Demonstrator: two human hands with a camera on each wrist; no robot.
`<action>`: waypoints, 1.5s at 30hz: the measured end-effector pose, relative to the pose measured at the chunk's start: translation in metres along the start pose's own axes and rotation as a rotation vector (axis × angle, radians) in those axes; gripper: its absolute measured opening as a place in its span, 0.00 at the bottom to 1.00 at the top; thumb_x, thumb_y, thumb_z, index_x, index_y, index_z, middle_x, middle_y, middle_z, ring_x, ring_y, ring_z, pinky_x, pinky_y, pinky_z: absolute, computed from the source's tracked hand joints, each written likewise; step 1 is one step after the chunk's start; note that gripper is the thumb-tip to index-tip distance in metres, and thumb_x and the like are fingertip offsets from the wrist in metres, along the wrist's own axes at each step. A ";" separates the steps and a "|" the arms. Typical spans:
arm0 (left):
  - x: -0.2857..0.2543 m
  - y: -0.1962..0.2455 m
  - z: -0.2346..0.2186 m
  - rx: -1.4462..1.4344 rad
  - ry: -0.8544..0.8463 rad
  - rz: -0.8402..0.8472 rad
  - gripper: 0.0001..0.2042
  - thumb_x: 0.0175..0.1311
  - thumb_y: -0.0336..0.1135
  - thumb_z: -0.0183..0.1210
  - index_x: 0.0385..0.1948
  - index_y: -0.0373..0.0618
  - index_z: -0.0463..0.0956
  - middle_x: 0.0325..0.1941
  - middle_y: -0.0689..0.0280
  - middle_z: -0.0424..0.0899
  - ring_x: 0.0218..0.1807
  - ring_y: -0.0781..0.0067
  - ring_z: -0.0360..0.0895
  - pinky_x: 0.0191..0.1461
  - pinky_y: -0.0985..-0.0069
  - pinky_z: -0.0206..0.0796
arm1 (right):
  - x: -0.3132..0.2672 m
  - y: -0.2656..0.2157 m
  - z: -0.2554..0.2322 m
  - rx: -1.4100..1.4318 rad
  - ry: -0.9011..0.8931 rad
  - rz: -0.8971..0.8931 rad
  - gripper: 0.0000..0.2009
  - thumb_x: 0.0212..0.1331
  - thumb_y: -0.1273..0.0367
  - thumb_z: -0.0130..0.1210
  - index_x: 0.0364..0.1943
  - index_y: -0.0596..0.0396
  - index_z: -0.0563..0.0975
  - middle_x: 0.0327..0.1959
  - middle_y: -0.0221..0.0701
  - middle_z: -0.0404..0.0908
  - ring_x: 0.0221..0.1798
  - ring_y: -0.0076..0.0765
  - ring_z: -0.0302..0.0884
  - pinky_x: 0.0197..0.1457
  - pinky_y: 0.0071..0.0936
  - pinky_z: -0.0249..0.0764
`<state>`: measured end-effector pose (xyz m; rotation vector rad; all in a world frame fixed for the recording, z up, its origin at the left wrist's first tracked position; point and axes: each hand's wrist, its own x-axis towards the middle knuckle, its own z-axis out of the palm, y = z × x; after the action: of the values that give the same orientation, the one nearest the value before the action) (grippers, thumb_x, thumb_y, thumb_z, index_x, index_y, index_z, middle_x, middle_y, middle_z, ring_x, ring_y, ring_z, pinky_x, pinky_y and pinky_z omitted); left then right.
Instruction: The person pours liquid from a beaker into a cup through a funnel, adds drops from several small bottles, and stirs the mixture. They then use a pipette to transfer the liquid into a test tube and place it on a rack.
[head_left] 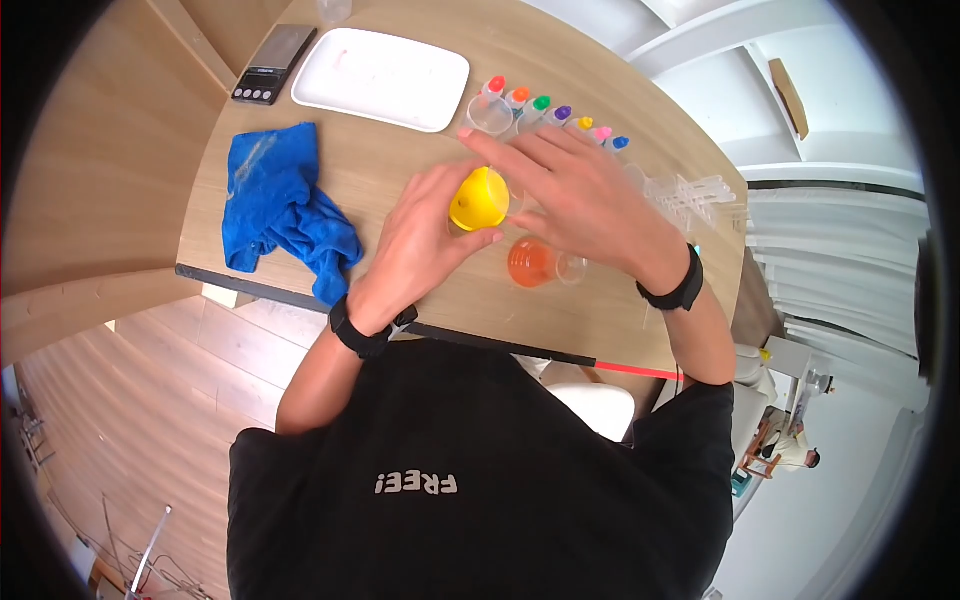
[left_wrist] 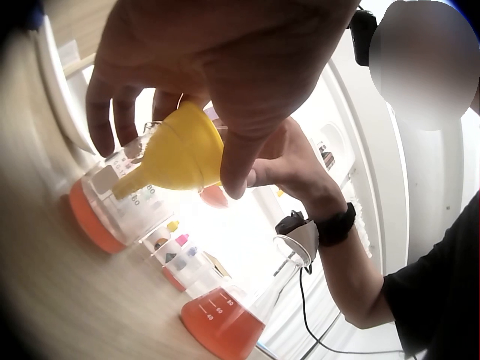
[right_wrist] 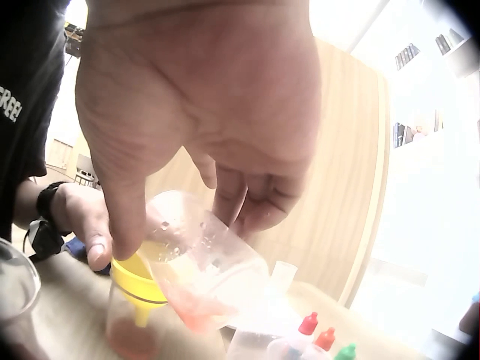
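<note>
My left hand [head_left: 425, 225] grips a yellow funnel [head_left: 478, 200] between thumb and fingers. The funnel's spout points down into a clear beaker [left_wrist: 94, 202] with orange-red liquid at its bottom. My right hand [head_left: 590, 195] holds a clear vessel [right_wrist: 202, 262] tilted right at the funnel's rim. A little orange-red liquid [right_wrist: 199, 309] is pooled along the vessel's low side, and droplets cling to its wall. Closer to my body, a conical flask [left_wrist: 225, 322] of orange-red liquid stands on the table beside the right hand.
A white tray [head_left: 385, 80] and black digital scale [head_left: 272, 68] are at the far left. A crumpled blue cloth [head_left: 285, 205] lies left of my left hand. Several colour-capped dropper bottles [head_left: 541, 104] and a clear cup [head_left: 490, 116] stand beyond my hands; clear plastic pieces [head_left: 695, 200] lie right.
</note>
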<state>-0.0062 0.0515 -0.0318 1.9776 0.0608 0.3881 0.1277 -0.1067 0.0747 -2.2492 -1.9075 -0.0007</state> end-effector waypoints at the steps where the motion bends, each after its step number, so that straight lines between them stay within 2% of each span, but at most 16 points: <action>1: 0.001 0.000 0.000 0.005 -0.002 -0.004 0.35 0.54 0.33 0.79 0.67 0.42 0.75 0.64 0.54 0.82 0.64 0.43 0.76 0.67 0.56 0.71 | 0.001 0.000 -0.001 0.021 0.014 -0.009 0.48 0.44 0.73 0.74 0.78 0.43 0.69 0.43 0.31 0.79 0.48 0.46 0.78 0.56 0.41 0.75; 8: 0.001 -0.002 0.000 0.010 0.006 0.000 0.35 0.54 0.34 0.80 0.66 0.41 0.75 0.63 0.54 0.82 0.63 0.43 0.76 0.66 0.56 0.71 | 0.003 -0.001 -0.001 -0.002 0.003 -0.026 0.47 0.44 0.71 0.75 0.77 0.44 0.71 0.41 0.30 0.80 0.46 0.42 0.77 0.56 0.40 0.74; 14: 0.000 -0.005 0.002 0.015 0.000 0.020 0.35 0.54 0.33 0.80 0.65 0.41 0.76 0.65 0.54 0.82 0.64 0.43 0.76 0.67 0.56 0.71 | 0.001 -0.012 0.003 -0.288 -0.020 -0.117 0.39 0.49 0.69 0.69 0.73 0.43 0.76 0.49 0.27 0.85 0.48 0.35 0.79 0.55 0.33 0.73; 20: 0.000 -0.007 0.002 -0.010 0.016 0.059 0.32 0.56 0.28 0.75 0.66 0.42 0.76 0.67 0.55 0.82 0.66 0.43 0.76 0.68 0.56 0.71 | 0.001 -0.035 0.019 -0.443 0.032 -0.191 0.35 0.50 0.70 0.65 0.70 0.45 0.78 0.47 0.32 0.85 0.50 0.35 0.79 0.56 0.31 0.73; 22: 0.001 -0.009 0.003 -0.021 0.016 0.070 0.32 0.56 0.27 0.74 0.66 0.43 0.76 0.67 0.55 0.82 0.66 0.43 0.76 0.68 0.56 0.71 | 0.002 -0.039 0.021 -0.479 -0.029 -0.166 0.36 0.48 0.71 0.66 0.69 0.45 0.78 0.48 0.34 0.85 0.50 0.37 0.79 0.55 0.32 0.74; 26: 0.000 -0.007 0.003 -0.033 0.019 0.052 0.32 0.56 0.27 0.75 0.66 0.43 0.76 0.67 0.55 0.81 0.66 0.43 0.76 0.69 0.56 0.71 | 0.004 -0.038 0.013 -0.414 -0.061 -0.140 0.38 0.46 0.72 0.68 0.70 0.44 0.77 0.48 0.33 0.84 0.51 0.38 0.79 0.56 0.34 0.74; 29: 0.001 -0.005 0.001 0.013 -0.030 -0.011 0.33 0.55 0.29 0.76 0.66 0.44 0.76 0.66 0.54 0.81 0.66 0.43 0.76 0.69 0.56 0.71 | 0.003 -0.019 0.008 -0.311 0.020 -0.173 0.37 0.43 0.72 0.71 0.66 0.47 0.78 0.43 0.30 0.85 0.48 0.36 0.79 0.52 0.31 0.73; 32: 0.002 -0.004 0.001 0.006 -0.012 0.033 0.34 0.54 0.31 0.79 0.66 0.44 0.76 0.64 0.54 0.82 0.66 0.44 0.76 0.69 0.56 0.71 | -0.005 -0.007 0.000 -0.108 0.010 -0.058 0.43 0.39 0.73 0.75 0.70 0.44 0.76 0.46 0.28 0.85 0.50 0.39 0.80 0.57 0.36 0.76; 34: 0.001 0.002 -0.001 -0.028 -0.015 -0.017 0.35 0.53 0.33 0.80 0.66 0.44 0.76 0.63 0.55 0.82 0.66 0.45 0.76 0.68 0.57 0.71 | -0.011 -0.002 -0.009 0.121 -0.047 0.141 0.42 0.46 0.70 0.77 0.73 0.45 0.75 0.53 0.28 0.85 0.56 0.42 0.78 0.57 0.37 0.77; 35: 0.001 0.003 -0.001 -0.031 -0.021 -0.016 0.35 0.53 0.33 0.80 0.66 0.44 0.76 0.63 0.55 0.82 0.66 0.45 0.76 0.68 0.57 0.71 | -0.016 0.000 -0.012 0.122 -0.047 0.147 0.42 0.46 0.70 0.77 0.73 0.45 0.75 0.53 0.28 0.85 0.56 0.42 0.78 0.57 0.37 0.77; 37: 0.002 0.003 -0.002 -0.014 -0.039 0.001 0.36 0.55 0.30 0.79 0.68 0.40 0.73 0.65 0.52 0.82 0.68 0.46 0.76 0.72 0.58 0.68 | -0.023 0.011 -0.018 0.198 0.114 0.206 0.41 0.49 0.72 0.77 0.73 0.46 0.75 0.57 0.29 0.85 0.59 0.40 0.80 0.58 0.36 0.79; 38: 0.002 0.003 -0.002 -0.013 -0.042 0.002 0.36 0.55 0.30 0.79 0.68 0.40 0.73 0.65 0.52 0.82 0.68 0.46 0.76 0.72 0.58 0.68 | -0.030 0.018 -0.022 0.199 0.116 0.210 0.41 0.49 0.72 0.77 0.73 0.46 0.75 0.57 0.29 0.85 0.59 0.40 0.80 0.58 0.36 0.79; 40: 0.002 0.004 -0.003 -0.006 -0.061 -0.035 0.37 0.55 0.30 0.79 0.69 0.40 0.73 0.66 0.52 0.81 0.69 0.46 0.76 0.74 0.59 0.67 | -0.043 0.033 -0.029 0.359 0.135 0.497 0.39 0.52 0.73 0.75 0.73 0.46 0.75 0.60 0.31 0.84 0.61 0.37 0.81 0.62 0.36 0.79; 41: 0.003 0.004 -0.003 -0.004 -0.065 -0.032 0.37 0.55 0.30 0.79 0.69 0.40 0.73 0.66 0.52 0.81 0.69 0.46 0.76 0.74 0.59 0.67 | -0.047 0.041 -0.028 0.359 0.139 0.499 0.39 0.52 0.73 0.75 0.73 0.46 0.75 0.60 0.31 0.84 0.61 0.37 0.81 0.62 0.36 0.79; 43: 0.003 0.003 -0.002 -0.008 -0.063 -0.027 0.37 0.55 0.30 0.78 0.69 0.40 0.73 0.67 0.52 0.81 0.70 0.47 0.76 0.75 0.60 0.67 | -0.057 0.055 -0.017 0.318 0.311 0.533 0.36 0.54 0.74 0.74 0.72 0.47 0.76 0.58 0.29 0.84 0.59 0.35 0.83 0.63 0.36 0.80; 45: 0.003 0.005 -0.003 -0.014 -0.074 -0.048 0.37 0.55 0.30 0.78 0.69 0.40 0.73 0.67 0.52 0.81 0.70 0.48 0.76 0.75 0.60 0.66 | -0.063 0.065 -0.009 0.303 0.300 0.529 0.36 0.56 0.72 0.73 0.72 0.46 0.75 0.58 0.33 0.84 0.59 0.38 0.83 0.63 0.37 0.80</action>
<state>-0.0044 0.0525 -0.0257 1.9711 0.0578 0.2828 0.1818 -0.1796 0.0661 -2.3077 -1.0522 0.0232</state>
